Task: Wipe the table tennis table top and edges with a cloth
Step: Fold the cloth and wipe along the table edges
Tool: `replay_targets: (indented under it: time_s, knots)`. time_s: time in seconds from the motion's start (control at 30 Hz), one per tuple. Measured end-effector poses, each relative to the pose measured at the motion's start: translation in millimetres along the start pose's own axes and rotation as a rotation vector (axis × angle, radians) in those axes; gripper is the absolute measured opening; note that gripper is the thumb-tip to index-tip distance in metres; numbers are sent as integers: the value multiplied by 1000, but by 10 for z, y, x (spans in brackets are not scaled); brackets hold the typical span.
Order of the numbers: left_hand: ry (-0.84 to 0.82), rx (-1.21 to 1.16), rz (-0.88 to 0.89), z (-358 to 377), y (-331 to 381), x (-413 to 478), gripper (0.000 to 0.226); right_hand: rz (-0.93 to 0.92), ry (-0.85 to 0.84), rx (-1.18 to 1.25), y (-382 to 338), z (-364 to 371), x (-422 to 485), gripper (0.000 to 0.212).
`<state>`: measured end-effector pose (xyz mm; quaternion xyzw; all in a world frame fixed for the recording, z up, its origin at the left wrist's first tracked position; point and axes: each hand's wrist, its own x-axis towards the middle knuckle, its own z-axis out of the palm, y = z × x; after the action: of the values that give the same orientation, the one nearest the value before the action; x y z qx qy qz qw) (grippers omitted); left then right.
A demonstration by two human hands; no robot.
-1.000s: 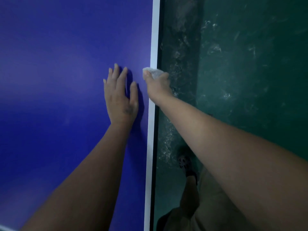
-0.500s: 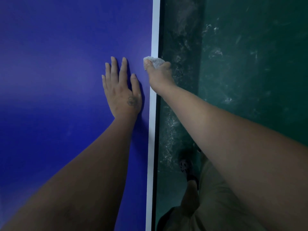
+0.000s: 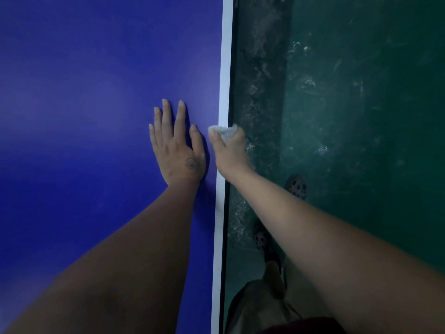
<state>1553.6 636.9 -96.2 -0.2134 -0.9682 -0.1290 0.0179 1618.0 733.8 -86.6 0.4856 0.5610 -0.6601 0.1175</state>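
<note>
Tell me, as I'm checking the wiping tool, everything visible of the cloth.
The cloth is a small, pale grey-white wad, crumpled and textured like towelling. The right hand grips it, thumb on its table-top side, holding it against the table's white edge stripe. Much of it is hidden in the hand.

Dark green floor (image 3: 361, 116) under dim light, scuffed with pale streaks, with a darker, dustier strip (image 3: 260, 68) along its left side.

Your left hand (image 3: 177, 150) lies flat at frame centre, fingers straight and slightly spread, pointing up-frame. Just right of it, your right hand (image 3: 230, 153) curls around a cloth (image 3: 225, 132), its forearm running to the lower right corner
</note>
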Motion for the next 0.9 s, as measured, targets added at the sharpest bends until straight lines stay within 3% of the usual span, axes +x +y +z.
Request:
replay_targets:
  time_s: [0.13,0.3,0.6,0.9]
  knots:
    - [-9,1,6,0,0,17,53,-43,24,-65,-294,-103,264,76]
    - [-35,21,8,-22,6,23,55,-27,55,-13,-634,-146,986,82]
    - [-61,16,-10,-42,24,34,55,111,24,43,-333,-54,346,75]
    - [-70,9,-15,-45,17,49,55,124,66,60,-793,-156,825,67]
